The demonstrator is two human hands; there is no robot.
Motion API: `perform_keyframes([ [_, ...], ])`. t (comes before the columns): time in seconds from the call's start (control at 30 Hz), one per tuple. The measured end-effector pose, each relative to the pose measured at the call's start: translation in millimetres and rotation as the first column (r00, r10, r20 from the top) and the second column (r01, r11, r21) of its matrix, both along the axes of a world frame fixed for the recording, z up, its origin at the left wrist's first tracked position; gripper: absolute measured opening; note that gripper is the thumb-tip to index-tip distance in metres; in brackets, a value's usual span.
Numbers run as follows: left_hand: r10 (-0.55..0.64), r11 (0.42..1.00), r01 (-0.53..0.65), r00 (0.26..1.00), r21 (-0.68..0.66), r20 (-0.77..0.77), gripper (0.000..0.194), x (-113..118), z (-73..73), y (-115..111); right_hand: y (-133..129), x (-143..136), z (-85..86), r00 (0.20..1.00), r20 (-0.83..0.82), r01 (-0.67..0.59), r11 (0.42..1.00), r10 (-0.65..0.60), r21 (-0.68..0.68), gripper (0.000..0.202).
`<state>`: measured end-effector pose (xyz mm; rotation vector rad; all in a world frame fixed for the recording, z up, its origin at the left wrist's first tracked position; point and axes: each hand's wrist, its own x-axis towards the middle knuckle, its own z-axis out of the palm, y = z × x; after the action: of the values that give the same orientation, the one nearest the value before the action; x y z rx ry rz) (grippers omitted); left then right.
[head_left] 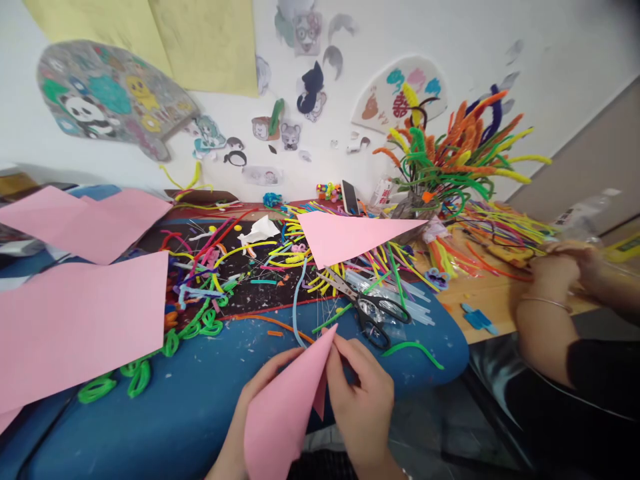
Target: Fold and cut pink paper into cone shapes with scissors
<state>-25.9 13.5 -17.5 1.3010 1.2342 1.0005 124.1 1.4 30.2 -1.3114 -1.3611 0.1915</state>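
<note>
A pink paper sheet rolled into a cone [285, 413] is between my hands, its point tilted up and to the right. My left hand [260, 387] wraps round the far left side, its fingers mostly behind the paper. Thumb and fingers of my right hand [363, 393] pinch the cone's edge near the tip. Just beyond them lie black-handled scissors [363, 303] with blades slightly apart. Behind these, a finished-looking pink paper cone [355, 237] rests on a heap of coloured pipe cleaners [325, 277].
Large pink paper sheets [85, 327] cover the left of the blue table [225, 380]. A vase holds fuzzy pipe-cleaner stems [460, 147] at the back right. At right, another person's hands [560, 267] work over a wooden surface. A phone [350, 198] leans near the wall.
</note>
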Motion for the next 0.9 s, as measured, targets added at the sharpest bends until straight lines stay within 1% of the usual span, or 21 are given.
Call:
perform_keyframes([
  [0.03, 0.034, 0.999, -0.034, 0.999, 0.026, 0.001, 0.042, -2, -3.7, 0, 2, 2, 1.5, 1.000, -0.010, -0.015, 0.999, 0.014, -0.041, 0.020],
  [0.07, 0.095, 0.993, -0.096, 0.995, 0.063, 0.016, 0.047, -5, -7.4, -1, 3, 4, 2.7, 0.999, -0.017, -0.033, 0.996, 0.032, -0.077, 0.021],
  [0.1, 0.156, 0.981, -0.159, 0.987, 0.114, 0.039, 0.052, -8, -11.0, -2, 5, 6, 3.3, 0.998, -0.022, -0.054, 0.993, 0.052, -0.107, 0.022],
  [0.13, 0.226, 0.953, -0.231, 0.973, 0.193, 0.050, 0.052, -12, -13.9, -3, 6, 8, 3.4, 0.997, -0.026, -0.076, 0.988, 0.074, -0.134, 0.022],
  [0.17, 0.272, 0.920, -0.273, 0.961, 0.281, 0.044, 0.046, -16, -15.9, -4, 7, 9, 2.9, 0.995, -0.028, -0.101, 0.982, 0.098, -0.160, 0.023],
  [0.23, 0.334, 0.845, -0.298, 0.943, 0.443, -0.003, 0.027, -25, -15.6, -7, 9, 12, 0.9, 0.987, -0.035, -0.163, 0.962, 0.159, -0.220, 0.024],
  [0.3, 0.410, 0.785, -0.335, 0.911, 0.521, -0.033, 0.018, -31, -9.2, -9, 11, 15, -1.9, 0.973, -0.049, -0.229, 0.928, 0.225, -0.295, 0.024],
  [0.37, 0.496, 0.757, -0.423, 0.868, 0.498, -0.016, 0.020, -34, 1.2, -10, 15, 17, -4.7, 0.959, -0.057, -0.279, 0.887, 0.278, -0.367, 0.025],
  [0.43, 0.581, 0.742, -0.536, 0.814, 0.403, 0.013, 0.027, -36, 11.7, -9, 19, 20, -7.2, 0.948, -0.046, -0.305, 0.853, 0.316, -0.422, 0.025],
  [0.47, 0.623, 0.724, -0.591, 0.782, 0.357, 0.032, 0.033, -38, 15.5, -7, 22, 20, -8.4, 0.943, -0.033, -0.311, 0.841, 0.331, -0.442, 0.024],
  [0.53, 0.691, 0.664, -0.678, 0.718, 0.317, 0.087, 0.049, -44, 18.3, -1, 28, 21, -10.4, 0.932, 0.005, -0.318, 0.822, 0.363, -0.473, 0.024],
  [0.57, 0.708, 0.633, -0.697, 0.698, 0.336, 0.113, 0.059, -49, 17.1, 2, 31, 20, -11.3, 0.925, 0.029, -0.319, 0.814, 0.380, -0.486, 0.025],
  [0.6, 0.709, 0.610, -0.694, 0.694, 0.382, 0.128, 0.068, -55, 14.3, 5, 34, 20, -12.2, 0.917, 0.056, -0.317, 0.807, 0.394, -0.498, 0.025],
  [0.63, 0.691, 0.609, -0.663, 0.713, 0.436, 0.119, 0.074, -62, 10.7, 7, 37, 19, -12.9, 0.909, 0.085, -0.312, 0.801, 0.408, -0.510, 0.025],
  [0.67, 0.658, 0.631, -0.605, 0.749, 0.486, 0.080, 0.080, -69, 6.8, 10, 40, 18, -13.4, 0.899, 0.114, -0.308, 0.796, 0.422, -0.521, 0.025],
  [0.73, 0.577, 0.697, -0.478, 0.816, 0.535, -0.023, 0.085, -81, 1.3, 12, 45, 17, -13.7, 0.873, 0.177, -0.303, 0.788, 0.455, -0.535, 0.026],
  [0.77, 0.550, 0.722, -0.432, 0.832, 0.540, -0.069, 0.085, -86, 0.5, 13, 48, 16, -13.4, 0.855, 0.207, -0.305, 0.784, 0.475, -0.541, 0.026],
  [0.8, 0.527, 0.754, -0.396, 0.841, 0.525, -0.123, 0.080, -89, 1.3, 13, 50, 16, -12.9, 0.836, 0.236, -0.307, 0.779, 0.495, -0.547, 0.027],
  [0.83, 0.498, 0.792, -0.357, 0.847, 0.495, -0.186, 0.070, -91, 3.2, 13, 52, 15, -12.2, 0.816, 0.264, -0.308, 0.773, 0.514, -0.554, 0.028],
  [0.9, 0.435, 0.864, -0.291, 0.842, 0.412, -0.318, 0.046, -92, 8.5, 13, 56, 15, -10.8, 0.781, 0.315, -0.299, 0.766, 0.540, -0.570, 0.030],
])
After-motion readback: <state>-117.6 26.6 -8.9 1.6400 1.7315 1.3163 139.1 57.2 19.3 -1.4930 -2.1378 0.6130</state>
